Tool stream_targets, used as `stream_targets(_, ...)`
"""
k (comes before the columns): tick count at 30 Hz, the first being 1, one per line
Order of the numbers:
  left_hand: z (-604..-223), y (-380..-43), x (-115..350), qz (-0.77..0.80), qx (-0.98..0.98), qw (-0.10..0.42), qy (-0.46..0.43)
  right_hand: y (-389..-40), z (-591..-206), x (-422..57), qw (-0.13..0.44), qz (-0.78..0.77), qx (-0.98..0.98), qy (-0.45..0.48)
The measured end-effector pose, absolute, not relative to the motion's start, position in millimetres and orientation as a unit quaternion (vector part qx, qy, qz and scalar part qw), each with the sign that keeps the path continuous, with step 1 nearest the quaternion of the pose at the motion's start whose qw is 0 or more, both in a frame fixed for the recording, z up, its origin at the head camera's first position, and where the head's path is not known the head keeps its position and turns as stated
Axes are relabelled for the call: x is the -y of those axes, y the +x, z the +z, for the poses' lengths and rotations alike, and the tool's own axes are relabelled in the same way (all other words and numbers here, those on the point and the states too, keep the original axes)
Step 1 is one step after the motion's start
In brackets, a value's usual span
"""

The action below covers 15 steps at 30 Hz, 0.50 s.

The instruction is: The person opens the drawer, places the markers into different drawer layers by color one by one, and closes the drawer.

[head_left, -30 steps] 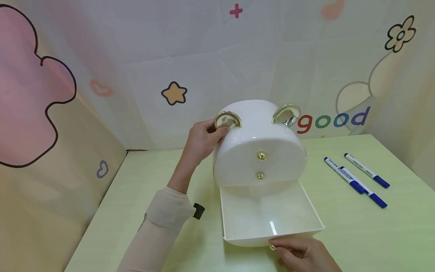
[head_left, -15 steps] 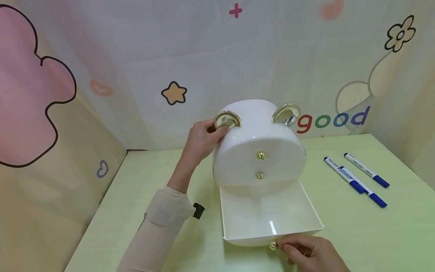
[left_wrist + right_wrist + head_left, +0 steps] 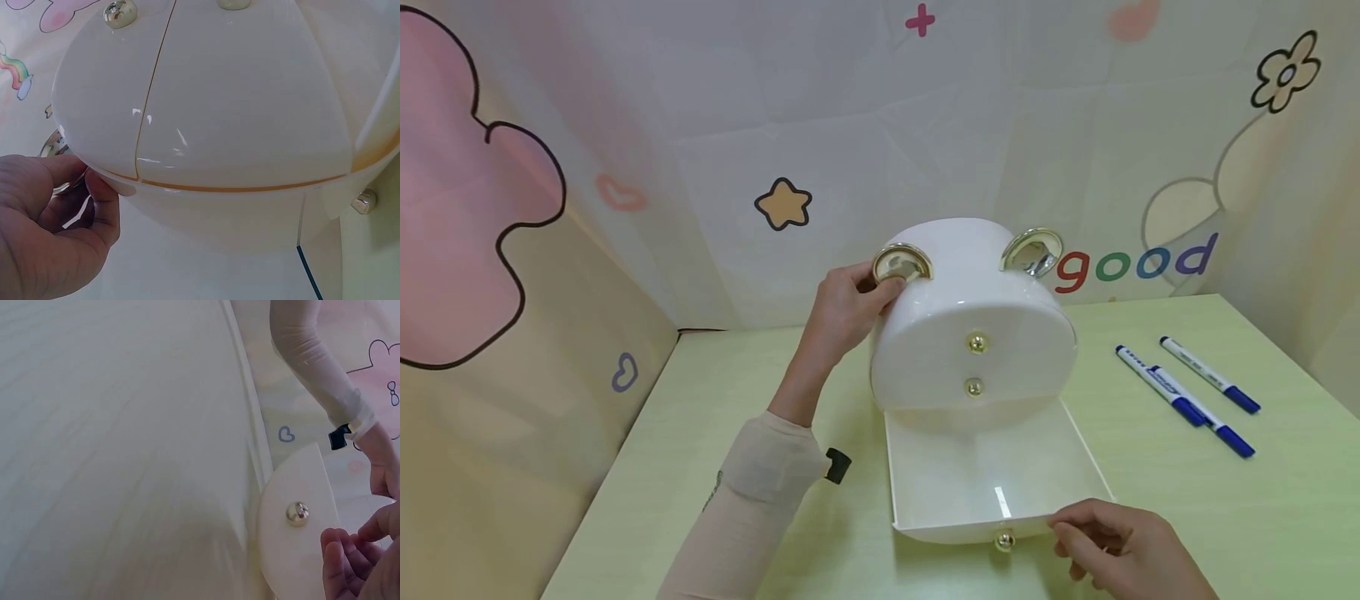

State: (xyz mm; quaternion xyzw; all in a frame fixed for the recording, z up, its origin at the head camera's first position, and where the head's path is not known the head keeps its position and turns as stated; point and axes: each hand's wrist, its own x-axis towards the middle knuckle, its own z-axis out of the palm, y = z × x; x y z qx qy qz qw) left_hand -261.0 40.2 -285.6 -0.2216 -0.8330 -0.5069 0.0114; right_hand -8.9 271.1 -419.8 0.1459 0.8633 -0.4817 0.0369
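A white, rounded storage box (image 3: 966,258) with two gold ears stands on the table, its bottom drawer (image 3: 977,467) pulled out and bare inside. My left hand (image 3: 844,310) pinches the left gold ear (image 3: 901,262) between thumb and fingers; the left wrist view shows this hand (image 3: 59,228) at the box's edge. Beside the front rim of the drawer, toward its right corner, is my right hand (image 3: 1126,542). Its fingers are loosely bent and hold nothing; whether the fingertips touch the rim I cannot tell. The drawer's gold knob (image 3: 1003,542) is uncovered.
Three white markers with blue caps lie right of the box: one marker (image 3: 1208,375) apart, another marker (image 3: 1157,383) touching the third marker (image 3: 1210,421). Two more gold knobs sit on the upper drawer fronts. A printed cloth backdrop (image 3: 850,108) rises behind the pale green table (image 3: 700,433).
My right hand has let go of the drawer's knob and moved to the right along the drawer front. The left hand, the box and the drawer have stayed in place.
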Motion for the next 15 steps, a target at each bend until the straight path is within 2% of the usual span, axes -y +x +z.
stream_targets(8, -284.8, -260.4, -39.7, -0.506, 0.833, 0.012, -0.224, -7.4, -401.1, -287.1, 0.023, -0.452, -0.872, 0.189)
stream_targets(15, -285.2, -260.3, -39.8, -0.508, 0.830, 0.013, -0.228, 0.8, -391.7, -304.1, -0.048, -0.428, -0.884, 0.182)
